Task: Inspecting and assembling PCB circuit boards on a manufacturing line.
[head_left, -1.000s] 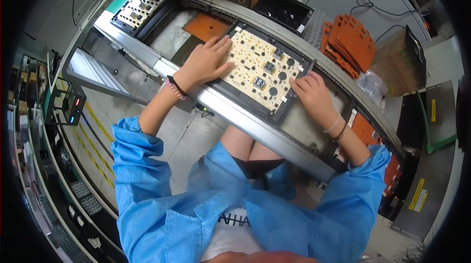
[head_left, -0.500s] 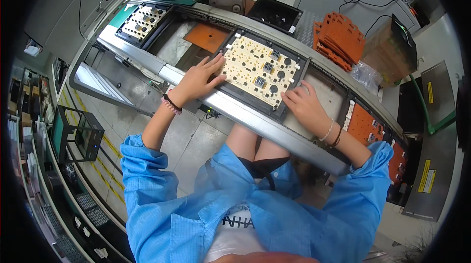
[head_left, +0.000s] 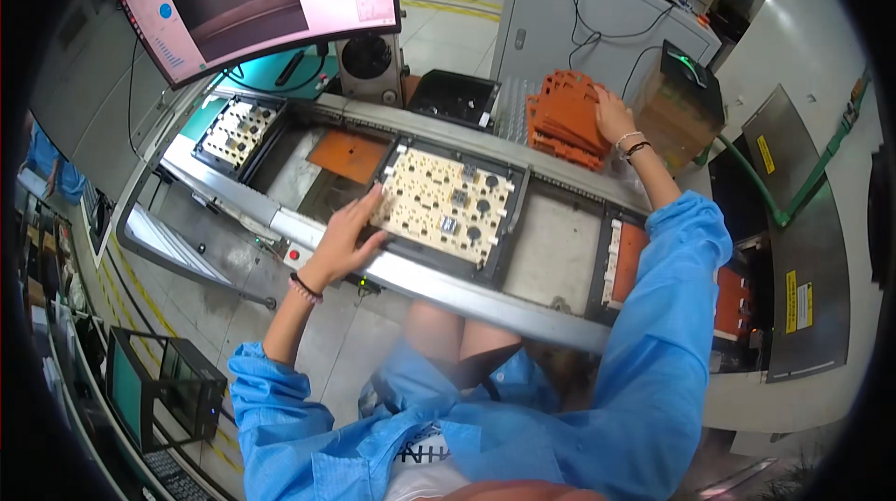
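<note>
A cream circuit board (head_left: 420,197) with black round parts and small dark square parts lies in a black carrier frame (head_left: 509,254) on the rail line before me. My left hand (head_left: 350,238) rests at the left edge of the carrier, fingers stretched out and thumb apart, gripping nothing. Up at the right, my right hand (head_left: 614,120) is at the right edge of a stack of orange notched plates (head_left: 567,118). Its fingers are closed over the edge of an upper plate; the thumb is hidden.
Another carrier with a cream board (head_left: 235,134) sits farther left on the line. A flat orange plate (head_left: 350,155) lies between. Behind are a black bin (head_left: 455,99), a monitor (head_left: 271,1) and a cardboard box (head_left: 677,113). The metal front rail (head_left: 439,282) runs before my legs.
My right hand has left the carrier's right edge and reached up to the orange stack. The left hand stays at the carrier. The view has swung upward and right, showing more monitor.
</note>
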`<action>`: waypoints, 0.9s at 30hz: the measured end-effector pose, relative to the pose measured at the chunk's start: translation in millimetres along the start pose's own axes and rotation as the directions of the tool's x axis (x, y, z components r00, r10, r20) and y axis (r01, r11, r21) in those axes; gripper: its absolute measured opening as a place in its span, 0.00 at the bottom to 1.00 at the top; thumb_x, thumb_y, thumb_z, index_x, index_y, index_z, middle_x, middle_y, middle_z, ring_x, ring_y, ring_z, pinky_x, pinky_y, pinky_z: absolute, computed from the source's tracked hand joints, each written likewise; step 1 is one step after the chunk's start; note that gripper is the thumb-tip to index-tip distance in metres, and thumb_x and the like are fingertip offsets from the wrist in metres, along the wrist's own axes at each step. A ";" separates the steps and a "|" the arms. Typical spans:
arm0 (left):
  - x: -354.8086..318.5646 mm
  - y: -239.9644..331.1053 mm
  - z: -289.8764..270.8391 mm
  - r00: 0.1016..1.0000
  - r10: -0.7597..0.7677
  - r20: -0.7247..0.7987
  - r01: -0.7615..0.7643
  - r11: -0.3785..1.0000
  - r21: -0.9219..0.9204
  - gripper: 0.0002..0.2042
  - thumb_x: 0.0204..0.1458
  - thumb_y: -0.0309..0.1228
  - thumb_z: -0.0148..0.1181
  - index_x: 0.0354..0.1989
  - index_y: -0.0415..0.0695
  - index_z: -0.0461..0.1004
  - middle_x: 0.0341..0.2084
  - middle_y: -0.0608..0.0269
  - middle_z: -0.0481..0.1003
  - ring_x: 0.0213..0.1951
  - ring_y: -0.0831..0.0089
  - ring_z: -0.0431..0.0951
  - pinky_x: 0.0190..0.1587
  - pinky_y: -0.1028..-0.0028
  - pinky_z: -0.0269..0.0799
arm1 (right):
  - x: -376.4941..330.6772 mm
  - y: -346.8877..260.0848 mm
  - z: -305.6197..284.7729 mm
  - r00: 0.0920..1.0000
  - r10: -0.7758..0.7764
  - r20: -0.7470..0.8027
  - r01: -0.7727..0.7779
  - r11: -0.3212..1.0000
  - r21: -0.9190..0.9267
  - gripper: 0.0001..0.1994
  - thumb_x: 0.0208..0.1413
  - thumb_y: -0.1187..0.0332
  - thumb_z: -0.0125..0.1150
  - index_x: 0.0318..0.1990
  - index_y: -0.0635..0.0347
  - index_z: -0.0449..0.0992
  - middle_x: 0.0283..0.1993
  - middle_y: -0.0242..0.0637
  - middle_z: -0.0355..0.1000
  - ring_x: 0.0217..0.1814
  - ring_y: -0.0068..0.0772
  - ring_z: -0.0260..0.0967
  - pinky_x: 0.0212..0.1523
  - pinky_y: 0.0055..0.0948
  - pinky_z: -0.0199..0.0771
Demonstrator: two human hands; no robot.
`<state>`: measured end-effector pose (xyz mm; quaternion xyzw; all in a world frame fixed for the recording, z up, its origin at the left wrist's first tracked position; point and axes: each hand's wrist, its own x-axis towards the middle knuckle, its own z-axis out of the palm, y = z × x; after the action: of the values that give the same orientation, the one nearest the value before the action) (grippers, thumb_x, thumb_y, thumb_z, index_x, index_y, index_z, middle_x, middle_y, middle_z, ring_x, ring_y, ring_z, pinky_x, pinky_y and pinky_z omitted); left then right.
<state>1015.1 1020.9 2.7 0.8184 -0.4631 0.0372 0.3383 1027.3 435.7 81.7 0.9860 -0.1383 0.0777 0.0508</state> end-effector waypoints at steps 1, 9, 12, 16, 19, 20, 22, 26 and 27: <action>-3.0 -2.9 -0.7 1.000 -0.014 -0.006 0.013 0.996 -0.091 0.36 0.59 0.38 0.59 0.73 0.37 0.53 0.67 0.41 0.63 0.65 0.44 0.66 0.66 0.58 0.62 | 11.3 7.3 -6.6 0.992 0.050 0.117 -0.043 0.997 -0.064 0.32 0.64 0.66 0.55 0.74 0.53 0.53 0.65 0.45 0.66 0.66 0.47 0.64 0.60 0.54 0.67; -7.9 -9.3 -23.3 0.994 -0.099 0.046 0.107 0.966 -0.234 0.35 0.57 0.36 0.58 0.73 0.40 0.55 0.71 0.46 0.59 0.70 0.49 0.61 0.70 0.61 0.56 | 22.5 21.3 7.4 0.817 -0.570 -0.084 0.431 0.701 -0.569 0.34 0.64 0.71 0.52 0.76 0.47 0.49 0.65 0.34 0.67 0.66 0.40 0.64 0.59 0.46 0.68; -10.6 -10.3 -25.5 0.989 -0.136 0.052 0.144 0.967 -0.210 0.33 0.57 0.37 0.58 0.71 0.41 0.58 0.71 0.47 0.59 0.70 0.49 0.61 0.70 0.60 0.57 | 26.0 14.2 3.9 0.821 -0.571 0.015 0.486 0.685 -0.543 0.35 0.63 0.69 0.54 0.76 0.46 0.49 0.64 0.35 0.68 0.65 0.39 0.66 0.58 0.44 0.69; -13.7 -15.1 -24.8 0.993 -0.121 -0.006 0.118 0.978 -0.173 0.29 0.57 0.37 0.57 0.68 0.43 0.63 0.70 0.49 0.61 0.68 0.51 0.64 0.68 0.58 0.59 | 23.9 8.2 -3.9 0.802 -0.571 0.173 0.577 0.670 -0.467 0.38 0.61 0.66 0.58 0.76 0.44 0.48 0.62 0.35 0.68 0.63 0.39 0.67 0.57 0.42 0.70; -12.9 -24.9 -18.0 0.991 -0.128 -0.039 0.122 0.984 -0.129 0.28 0.57 0.37 0.57 0.67 0.43 0.65 0.69 0.50 0.63 0.67 0.52 0.65 0.66 0.60 0.59 | 1.7 -16.8 -22.9 0.808 -0.500 0.312 0.589 0.713 -0.380 0.45 0.51 0.63 0.68 0.76 0.42 0.49 0.59 0.38 0.68 0.60 0.41 0.68 0.56 0.40 0.70; -13.2 -25.2 -16.0 0.989 -0.127 -0.070 0.119 0.987 -0.106 0.27 0.58 0.36 0.57 0.66 0.43 0.66 0.68 0.51 0.64 0.66 0.53 0.66 0.66 0.60 0.58 | -8.5 -33.5 -41.9 0.816 -0.421 0.395 0.557 0.755 -0.345 0.53 0.42 0.60 0.76 0.76 0.40 0.49 0.57 0.40 0.68 0.57 0.43 0.69 0.55 0.40 0.70; -11.4 -21.3 -16.7 0.981 -0.124 -0.149 0.115 0.991 -0.067 0.24 0.59 0.37 0.57 0.64 0.44 0.68 0.65 0.53 0.68 0.63 0.55 0.69 0.65 0.60 0.59 | -37.9 -67.1 -76.9 0.812 -0.387 0.436 0.482 0.867 -0.129 0.49 0.46 0.59 0.74 0.75 0.38 0.51 0.55 0.42 0.67 0.55 0.48 0.70 0.54 0.42 0.72; -4.7 -15.9 -0.6 0.945 -0.163 -0.283 0.149 0.986 -0.071 0.20 0.60 0.34 0.56 0.60 0.44 0.70 0.59 0.57 0.74 0.60 0.58 0.71 0.66 0.59 0.57 | -94.7 -128.7 -94.5 0.813 -0.395 0.427 0.189 0.874 0.449 0.43 0.50 0.58 0.73 0.72 0.46 0.57 0.54 0.44 0.66 0.58 0.45 0.67 0.58 0.40 0.69; -4.6 -13.0 4.1 0.944 -0.175 -0.280 0.160 0.984 -0.076 0.20 0.60 0.34 0.56 0.60 0.44 0.70 0.59 0.57 0.74 0.60 0.58 0.71 0.66 0.59 0.57 | -108.1 -143.0 -90.5 0.841 -0.451 0.298 0.205 0.776 0.596 0.41 0.51 0.58 0.73 0.71 0.48 0.59 0.53 0.43 0.66 0.58 0.43 0.66 0.58 0.40 0.68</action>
<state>1021.6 1026.3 -9.0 0.8316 -0.3392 0.1140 0.4247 952.1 612.1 141.3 0.9601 0.0604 -0.1134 -0.2483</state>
